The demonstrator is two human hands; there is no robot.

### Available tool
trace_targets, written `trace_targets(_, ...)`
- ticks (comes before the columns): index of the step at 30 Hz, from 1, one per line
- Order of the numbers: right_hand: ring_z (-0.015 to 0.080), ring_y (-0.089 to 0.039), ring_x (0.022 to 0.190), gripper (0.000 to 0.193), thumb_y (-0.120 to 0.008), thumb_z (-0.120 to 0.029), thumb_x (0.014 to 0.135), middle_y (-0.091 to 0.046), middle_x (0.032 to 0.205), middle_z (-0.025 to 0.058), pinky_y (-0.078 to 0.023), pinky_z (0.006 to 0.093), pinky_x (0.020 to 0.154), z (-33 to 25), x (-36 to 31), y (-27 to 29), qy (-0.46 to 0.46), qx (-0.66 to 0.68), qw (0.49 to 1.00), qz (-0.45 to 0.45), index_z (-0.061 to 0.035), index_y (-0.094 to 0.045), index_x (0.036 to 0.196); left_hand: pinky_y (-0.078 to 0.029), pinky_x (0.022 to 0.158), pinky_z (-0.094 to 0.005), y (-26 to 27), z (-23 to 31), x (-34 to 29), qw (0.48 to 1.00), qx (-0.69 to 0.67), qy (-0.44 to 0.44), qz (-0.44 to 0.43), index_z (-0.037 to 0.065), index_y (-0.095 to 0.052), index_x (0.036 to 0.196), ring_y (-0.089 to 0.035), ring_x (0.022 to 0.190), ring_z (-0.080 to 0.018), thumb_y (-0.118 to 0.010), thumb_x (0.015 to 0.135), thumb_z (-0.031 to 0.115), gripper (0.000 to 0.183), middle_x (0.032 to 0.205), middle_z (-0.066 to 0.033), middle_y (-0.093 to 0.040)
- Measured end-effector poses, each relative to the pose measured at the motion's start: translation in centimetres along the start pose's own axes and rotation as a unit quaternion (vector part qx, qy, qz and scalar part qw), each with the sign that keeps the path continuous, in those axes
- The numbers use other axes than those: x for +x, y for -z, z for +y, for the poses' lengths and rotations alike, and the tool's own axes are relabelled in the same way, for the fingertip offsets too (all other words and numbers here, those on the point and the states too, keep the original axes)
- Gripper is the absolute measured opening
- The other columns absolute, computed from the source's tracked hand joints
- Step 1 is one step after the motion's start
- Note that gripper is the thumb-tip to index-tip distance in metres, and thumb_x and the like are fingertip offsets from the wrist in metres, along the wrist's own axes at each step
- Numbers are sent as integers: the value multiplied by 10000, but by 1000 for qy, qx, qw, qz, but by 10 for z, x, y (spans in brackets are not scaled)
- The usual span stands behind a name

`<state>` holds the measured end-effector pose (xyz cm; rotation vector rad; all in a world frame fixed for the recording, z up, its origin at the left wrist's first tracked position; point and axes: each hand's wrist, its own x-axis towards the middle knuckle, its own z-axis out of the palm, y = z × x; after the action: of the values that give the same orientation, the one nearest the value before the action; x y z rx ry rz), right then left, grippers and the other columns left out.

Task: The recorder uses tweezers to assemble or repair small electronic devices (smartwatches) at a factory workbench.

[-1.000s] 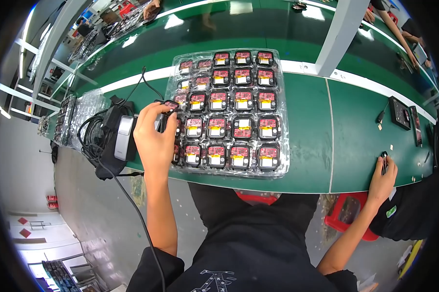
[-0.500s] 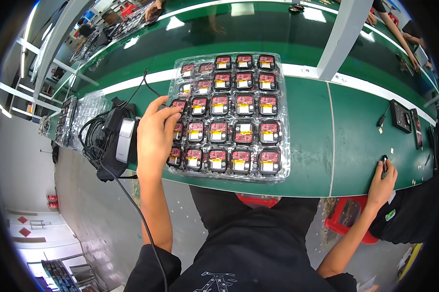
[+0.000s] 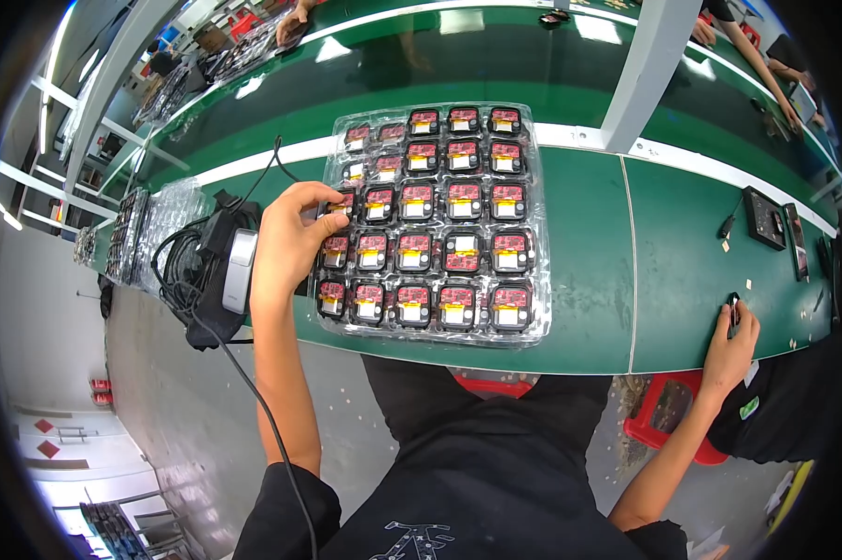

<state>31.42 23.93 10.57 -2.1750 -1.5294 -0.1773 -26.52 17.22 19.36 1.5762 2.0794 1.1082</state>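
Observation:
A clear plastic tray (image 3: 535,329) lies on the green bench, holding several small red and black modules (image 3: 459,252) in rows. My left hand (image 3: 293,241) rests on the tray's left edge, its fingertips pinched on one module (image 3: 344,202) in the left column. My right hand (image 3: 730,342) is far to the right at the bench's front edge, its fingers closed on a small black part (image 3: 733,306).
A grey and black handheld scanner (image 3: 238,272) with a coiled black cable (image 3: 180,280) lies left of the tray. More trays (image 3: 127,233) are stacked at far left. A white post (image 3: 647,67) stands behind the tray. Small black devices (image 3: 768,218) lie at right. Other people work across the bench.
My left hand's fingers have moved a little farther up the tray's left column. The tray has shifted slightly toward me. My right hand has stayed put.

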Motion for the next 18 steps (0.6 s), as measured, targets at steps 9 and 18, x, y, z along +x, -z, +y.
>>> trace_targets(9, 276, -670, 1102, 341, -614, -325, 1009, -627, 1268, 66, -524, 395, 891, -5, -2, 2, 5, -3, 1000, 4, -111, -664, 1271, -548, 871, -378, -1, 10, 3, 996, 81, 23, -3, 3, -736, 1086, -688, 1001, -270, -829, 759, 6, 339, 1119, -115, -692)
trace_targets(18, 283, -671, 1082, 324, -629, -293, 998, -629, 1247, 71, -527, 393, 890, -4, -6, -2, 19, 21, 1000, 12, -113, -669, 1264, -517, 925, -327, 23, 13, 8, 990, 101, -5, -97, -33, -713, 1186, -657, 1077, -225, -742, 878, 40, 318, 1177, -106, -660)
